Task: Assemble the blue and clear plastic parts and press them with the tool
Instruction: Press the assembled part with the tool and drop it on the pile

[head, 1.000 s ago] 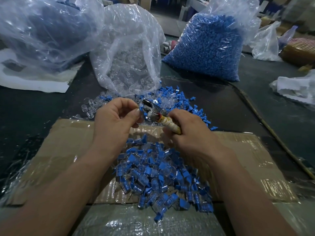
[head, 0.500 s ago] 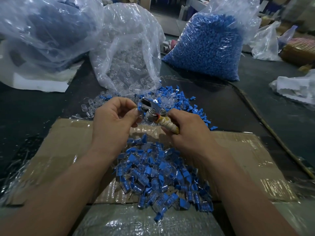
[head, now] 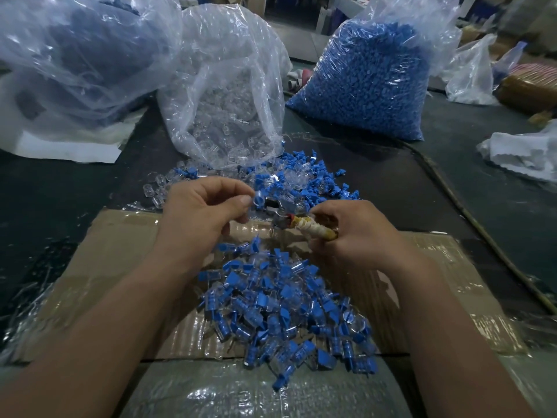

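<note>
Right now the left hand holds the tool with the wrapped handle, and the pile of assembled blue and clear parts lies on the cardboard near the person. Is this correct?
Not quite. The head view shows the right hand gripping the tool by its wrapped handle; the left hand pinches a small part. The pile of assembled parts does lie on the cardboard near the person.

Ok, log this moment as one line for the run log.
left hand: pinching small clear part | right hand: gripping pressing tool | finished pile: on cardboard | stage: part at tool head
</note>
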Demonstrator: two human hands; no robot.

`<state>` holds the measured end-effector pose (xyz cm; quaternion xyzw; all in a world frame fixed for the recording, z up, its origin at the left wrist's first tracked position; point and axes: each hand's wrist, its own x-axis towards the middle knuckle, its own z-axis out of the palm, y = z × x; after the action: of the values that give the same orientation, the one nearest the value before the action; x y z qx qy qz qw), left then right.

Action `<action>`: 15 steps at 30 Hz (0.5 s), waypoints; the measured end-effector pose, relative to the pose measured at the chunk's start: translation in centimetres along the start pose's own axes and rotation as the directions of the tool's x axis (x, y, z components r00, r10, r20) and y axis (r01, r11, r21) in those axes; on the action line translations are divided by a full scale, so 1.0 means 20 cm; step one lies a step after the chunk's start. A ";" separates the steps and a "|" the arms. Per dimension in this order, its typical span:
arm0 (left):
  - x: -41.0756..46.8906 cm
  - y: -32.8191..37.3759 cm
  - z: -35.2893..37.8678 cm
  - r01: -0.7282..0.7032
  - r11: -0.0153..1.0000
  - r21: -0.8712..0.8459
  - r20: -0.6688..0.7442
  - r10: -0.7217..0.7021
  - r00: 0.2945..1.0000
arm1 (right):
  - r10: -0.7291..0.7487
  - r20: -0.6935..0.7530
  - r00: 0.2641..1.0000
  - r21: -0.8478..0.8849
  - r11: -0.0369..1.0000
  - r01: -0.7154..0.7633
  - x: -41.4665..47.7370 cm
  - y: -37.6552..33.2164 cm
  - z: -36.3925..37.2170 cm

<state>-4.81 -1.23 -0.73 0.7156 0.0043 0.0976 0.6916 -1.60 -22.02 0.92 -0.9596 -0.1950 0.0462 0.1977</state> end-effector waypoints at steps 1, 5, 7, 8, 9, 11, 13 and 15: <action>0.00 0.01 -0.01 0.031 1.000 0.005 0.047 -0.031 0.998 | 0.014 0.020 1.000 -0.008 1.000 -0.013 0.00 0.01 -0.01; -0.02 0.04 -0.02 0.101 0.995 0.025 0.267 -0.104 0.958 | 0.042 0.098 0.994 -0.051 0.998 -0.037 0.00 0.02 -0.02; -0.02 0.05 -0.03 0.115 0.992 0.050 0.338 -0.126 0.933 | 0.044 0.117 0.992 -0.068 0.997 -0.037 -0.01 0.02 -0.02; -0.02 0.05 -0.03 0.110 0.991 0.072 0.369 -0.129 0.920 | 0.048 0.128 0.991 -0.065 0.997 -0.040 -0.01 0.02 -0.02; -0.02 0.06 -0.03 0.101 0.990 0.096 0.407 -0.132 0.904 | 0.053 0.143 0.988 -0.054 0.997 -0.046 -0.01 0.02 -0.02; -0.02 0.06 -0.04 0.068 0.988 0.142 0.481 -0.129 0.867 | 0.061 0.169 0.984 -0.028 0.998 -0.057 -0.01 0.03 -0.02; -0.01 0.06 -0.04 0.023 0.983 0.181 0.520 -0.115 0.847 | 0.067 0.197 0.978 -0.022 0.998 -0.064 -0.01 0.03 -0.02; -0.01 0.05 -0.04 -0.011 0.982 0.188 0.554 -0.097 0.827 | 0.079 0.224 0.971 -0.017 0.997 -0.077 -0.01 0.05 -0.02</action>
<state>-5.35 -0.45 0.34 0.7729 -0.1738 -0.1333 0.5955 -1.38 -23.02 0.96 -0.9559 -0.1785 0.1613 0.1685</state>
